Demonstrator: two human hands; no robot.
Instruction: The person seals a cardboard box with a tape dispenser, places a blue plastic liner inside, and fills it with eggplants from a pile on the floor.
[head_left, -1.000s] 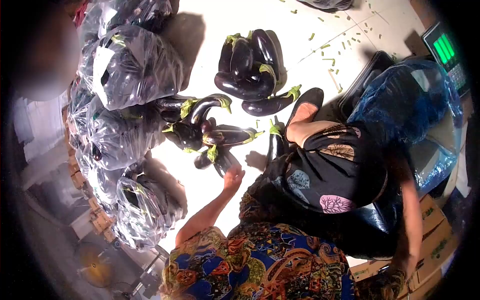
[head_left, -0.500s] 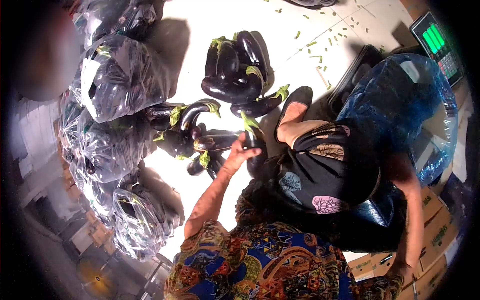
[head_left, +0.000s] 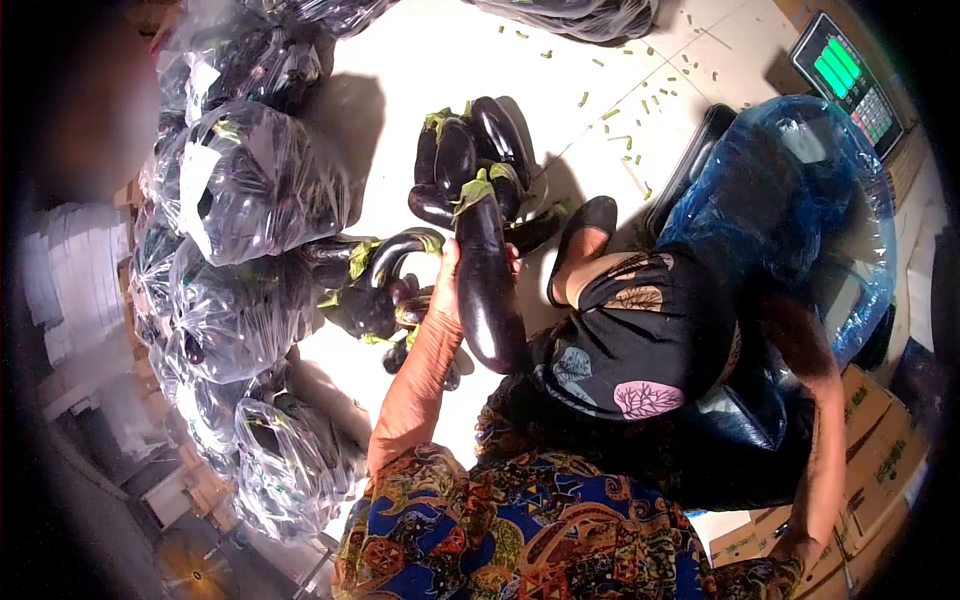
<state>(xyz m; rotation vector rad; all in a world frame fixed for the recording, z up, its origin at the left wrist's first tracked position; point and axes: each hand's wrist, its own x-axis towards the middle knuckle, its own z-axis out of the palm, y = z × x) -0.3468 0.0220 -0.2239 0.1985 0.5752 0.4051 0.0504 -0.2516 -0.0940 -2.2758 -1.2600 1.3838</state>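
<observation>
My left hand [head_left: 450,279] is closed around a large, glossy dark eggplant [head_left: 492,285], lifted toward the camera with its green cap pointing away from me. The thumb side shows at its left and fingertips at its right. Behind it lies a cluster of eggplants [head_left: 455,155] on the floor; more eggplants [head_left: 400,255] lie to the left, partly overlapped by my wrist. My right arm [head_left: 822,420] reaches to a blue plastic bag [head_left: 770,190] at the right. Shadow and the bag hide my right hand, so its fingers cannot be seen.
Clear plastic bags full of eggplants [head_left: 265,185] line the left side. A scale display [head_left: 845,75] with green digits stands at the upper right. Green stem bits [head_left: 612,114] are scattered over the pale tiles. Cardboard [head_left: 880,440] lies at the lower right.
My left hand has taken hold of the eggplant by my foot and raised it toward the camera. The view has shifted slightly; my right arm stays by the blue bag.
</observation>
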